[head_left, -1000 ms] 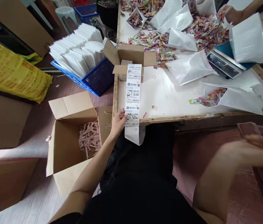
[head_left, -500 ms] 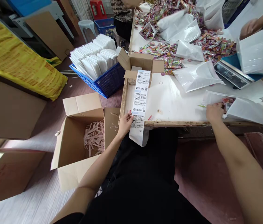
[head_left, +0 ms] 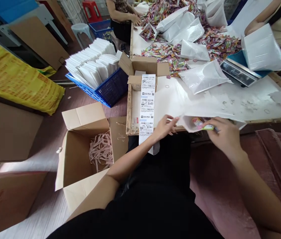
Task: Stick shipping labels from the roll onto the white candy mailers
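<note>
At the table's front edge, my right hand [head_left: 224, 134] grips a white mailer bag [head_left: 189, 123] by its mouth, fingers curled over it. Small colourful snack packets [head_left: 197, 122] show inside the bag's opening, one green-tipped packet by my right fingers. My left hand [head_left: 165, 126] has its fingers apart, and its fingertips are at the bag's left corner; whether they touch it I cannot tell. A strip of printed shipping labels [head_left: 147, 99] hangs from a small open carton [head_left: 144, 63] over the table edge, just left of my left hand.
More white mailers [head_left: 201, 78] lie on the table [head_left: 167, 103] before a heap of packets [head_left: 217, 43]. A scale [head_left: 240, 71] bears a full mailer. Left are a blue basket [head_left: 113, 88] of flat mailers and an open box [head_left: 77, 156] with paper strips. Two co-workers are across the table.
My left hand has left the label strip and moved right to the mailer. My right hand has brought the mailer left, along the table's front edge.
</note>
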Demonstrator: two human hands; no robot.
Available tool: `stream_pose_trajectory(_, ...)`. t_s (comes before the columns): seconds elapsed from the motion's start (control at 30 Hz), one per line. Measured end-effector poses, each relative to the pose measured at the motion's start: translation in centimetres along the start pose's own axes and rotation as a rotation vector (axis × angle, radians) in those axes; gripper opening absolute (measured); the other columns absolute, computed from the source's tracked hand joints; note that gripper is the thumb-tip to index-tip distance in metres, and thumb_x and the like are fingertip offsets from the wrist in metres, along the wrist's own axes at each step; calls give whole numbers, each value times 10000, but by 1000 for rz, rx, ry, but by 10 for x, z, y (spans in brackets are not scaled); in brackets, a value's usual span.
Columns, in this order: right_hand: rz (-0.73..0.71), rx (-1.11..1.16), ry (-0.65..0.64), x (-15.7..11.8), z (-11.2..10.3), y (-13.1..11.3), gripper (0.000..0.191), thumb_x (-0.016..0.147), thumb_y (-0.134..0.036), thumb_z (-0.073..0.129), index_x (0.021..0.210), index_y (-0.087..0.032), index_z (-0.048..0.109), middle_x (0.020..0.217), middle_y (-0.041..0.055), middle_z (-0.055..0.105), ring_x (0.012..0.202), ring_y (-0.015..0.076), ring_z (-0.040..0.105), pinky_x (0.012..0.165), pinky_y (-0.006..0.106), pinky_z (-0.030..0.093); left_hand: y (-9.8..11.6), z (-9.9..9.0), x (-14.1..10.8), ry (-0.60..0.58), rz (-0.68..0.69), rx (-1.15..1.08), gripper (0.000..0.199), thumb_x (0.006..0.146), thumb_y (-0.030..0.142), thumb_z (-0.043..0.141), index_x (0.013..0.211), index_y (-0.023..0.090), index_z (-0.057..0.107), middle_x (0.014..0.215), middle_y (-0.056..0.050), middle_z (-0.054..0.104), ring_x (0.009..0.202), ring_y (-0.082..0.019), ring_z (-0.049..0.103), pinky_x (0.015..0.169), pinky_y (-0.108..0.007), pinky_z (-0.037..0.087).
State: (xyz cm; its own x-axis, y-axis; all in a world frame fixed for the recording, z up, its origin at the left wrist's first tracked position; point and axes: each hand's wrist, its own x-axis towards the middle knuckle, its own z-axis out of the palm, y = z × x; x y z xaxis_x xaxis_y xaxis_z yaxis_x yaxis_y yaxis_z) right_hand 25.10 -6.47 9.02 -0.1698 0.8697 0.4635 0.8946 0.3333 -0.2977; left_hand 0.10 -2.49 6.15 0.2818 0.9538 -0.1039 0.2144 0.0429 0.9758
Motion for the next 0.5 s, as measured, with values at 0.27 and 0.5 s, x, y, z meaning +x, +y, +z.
stream_pose_trajectory(0.27, 119, 210, -268, -41, 4, -6, 193, 898, -332, 499, 933, -239, 664, 1008, 47, 683, 1004, 248, 613, 853, 351, 459, -8, 43, -1, -177, -91, -192, 230, 905, 334, 620, 976, 127, 551, 665, -45, 655, 500, -177, 666, 442, -257, 536)
stream_pose_trajectory(0.5, 239, -13, -408, -30, 56, -6, 311, 920, -398, 492, 1079, -166, 625, 1165, 169, 652, 1124, 324, 585, 919, 420, 466, -6, 49, -7, -116, -33, -337, 231, 898, 346, 638, 943, 146, 532, 680, -11, 651, 523, -144, 665, 504, -254, 585)
